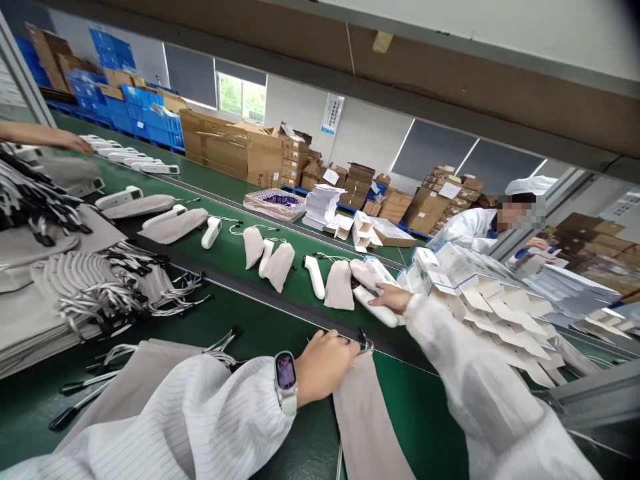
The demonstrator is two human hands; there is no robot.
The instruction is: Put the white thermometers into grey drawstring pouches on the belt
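on the near side of the green belt, the left hand pinches the cord end of a flat grey pouch, fingers drawn together; on the belt, the right hand lays its fingers over a white device, whether closed on it i cannot tell. several plump pouches on the belt look filled already, while bare devices among them and a thick pile of flat pouches nearer than the belt suggest plenty remains.

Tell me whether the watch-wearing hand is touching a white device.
No, the left hand, with the watch, holds a gray pouch, while the right hand touches a white device.
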